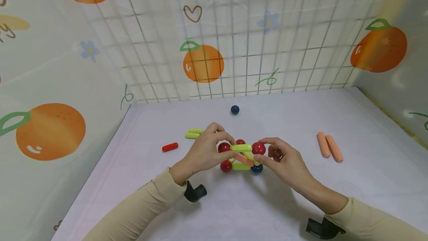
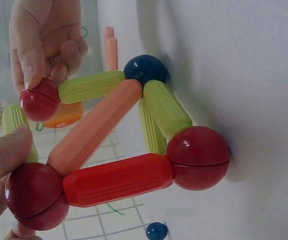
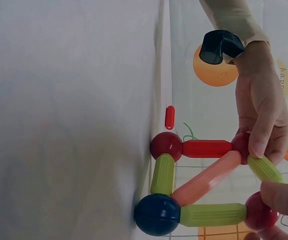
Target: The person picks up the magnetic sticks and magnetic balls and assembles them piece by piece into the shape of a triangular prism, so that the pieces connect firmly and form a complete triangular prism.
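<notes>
A frame of magnetic sticks and balls stands in front of me. Across its top, a yellow-green stick (image 1: 241, 147) joins two red balls. My left hand (image 1: 208, 151) pinches the left end of this stick by the upper left red ball (image 2: 36, 195). The upper right red ball (image 1: 259, 148) is between my right hand's (image 1: 289, 163) thumb and fingers. An orange stick (image 2: 96, 127) slants from the upper left ball down to a dark blue ball (image 3: 157, 215). A red stick (image 2: 119, 180) runs from the upper left ball to a lower red ball (image 2: 199, 157).
Left of the frame lie yellow-green sticks (image 1: 193, 135) and a short red stick (image 1: 170, 147). A loose blue ball (image 1: 235, 109) sits farther back. Two orange sticks (image 1: 323, 144) lie at the right. A fruit-print curtain over a wire grid (image 1: 230, 29) stands behind the table.
</notes>
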`<state>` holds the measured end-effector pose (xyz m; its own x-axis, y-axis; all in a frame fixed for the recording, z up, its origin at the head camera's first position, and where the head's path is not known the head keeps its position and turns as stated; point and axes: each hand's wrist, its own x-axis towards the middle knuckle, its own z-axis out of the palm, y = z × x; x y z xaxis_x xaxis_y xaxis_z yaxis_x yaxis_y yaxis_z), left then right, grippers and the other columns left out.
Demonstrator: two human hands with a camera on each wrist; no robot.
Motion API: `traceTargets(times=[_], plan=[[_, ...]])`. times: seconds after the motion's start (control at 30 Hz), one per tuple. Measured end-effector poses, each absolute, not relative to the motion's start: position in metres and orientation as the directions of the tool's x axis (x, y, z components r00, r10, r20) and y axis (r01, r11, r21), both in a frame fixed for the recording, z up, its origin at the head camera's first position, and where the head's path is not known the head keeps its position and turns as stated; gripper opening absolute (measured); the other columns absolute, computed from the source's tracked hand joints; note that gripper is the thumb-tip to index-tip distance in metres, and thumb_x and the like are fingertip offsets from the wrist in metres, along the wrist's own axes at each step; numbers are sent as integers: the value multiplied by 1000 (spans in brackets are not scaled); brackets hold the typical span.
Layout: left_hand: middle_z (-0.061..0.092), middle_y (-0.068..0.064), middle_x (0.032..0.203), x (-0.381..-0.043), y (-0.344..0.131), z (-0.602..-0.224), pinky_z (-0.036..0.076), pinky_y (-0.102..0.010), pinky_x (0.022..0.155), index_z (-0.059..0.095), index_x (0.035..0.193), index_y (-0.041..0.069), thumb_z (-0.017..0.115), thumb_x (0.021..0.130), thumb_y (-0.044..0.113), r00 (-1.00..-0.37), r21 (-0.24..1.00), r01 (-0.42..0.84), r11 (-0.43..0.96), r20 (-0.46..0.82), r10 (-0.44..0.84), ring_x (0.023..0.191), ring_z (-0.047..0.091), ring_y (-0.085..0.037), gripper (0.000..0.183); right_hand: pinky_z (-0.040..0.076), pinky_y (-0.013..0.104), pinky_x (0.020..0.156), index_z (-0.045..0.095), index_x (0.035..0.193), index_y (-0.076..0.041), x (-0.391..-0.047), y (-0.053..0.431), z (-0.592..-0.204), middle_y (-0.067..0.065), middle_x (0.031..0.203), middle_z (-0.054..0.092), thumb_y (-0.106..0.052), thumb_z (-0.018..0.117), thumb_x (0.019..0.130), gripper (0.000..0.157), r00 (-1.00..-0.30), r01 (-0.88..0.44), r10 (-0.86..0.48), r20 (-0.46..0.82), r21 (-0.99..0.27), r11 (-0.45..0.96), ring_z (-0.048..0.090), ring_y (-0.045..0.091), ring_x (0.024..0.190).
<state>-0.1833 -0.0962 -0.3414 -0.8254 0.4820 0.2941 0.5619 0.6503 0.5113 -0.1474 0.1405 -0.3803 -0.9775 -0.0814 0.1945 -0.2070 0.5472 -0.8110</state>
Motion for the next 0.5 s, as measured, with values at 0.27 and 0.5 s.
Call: traceTargets(times=[0.27, 0.5], plan=[[52, -3, 98, -182, -94, -342, 39, -21, 64, 75, 97, 20, 85, 75, 36, -837, 466, 546, 696, 281, 469, 86, 49, -14, 28, 36, 23, 55, 64, 121, -22, -147, 141, -380, 5, 83, 52, -35, 78, 84, 42, -977, -207, -81, 196, -809, 550, 45, 18, 75], [51, -1, 95, -181, -92, -341, 38, -21, 64, 75, 95, 21, 85, 74, 37, -838, 445, 546, 710, 278, 469, 85, 48, -12, 29, 36, 23, 55, 65, 121, -22, -146, 142, -381, 5, 82, 52, -34, 78, 83, 42, -973, -222, -78, 215, -806, 548, 45, 17, 75]])
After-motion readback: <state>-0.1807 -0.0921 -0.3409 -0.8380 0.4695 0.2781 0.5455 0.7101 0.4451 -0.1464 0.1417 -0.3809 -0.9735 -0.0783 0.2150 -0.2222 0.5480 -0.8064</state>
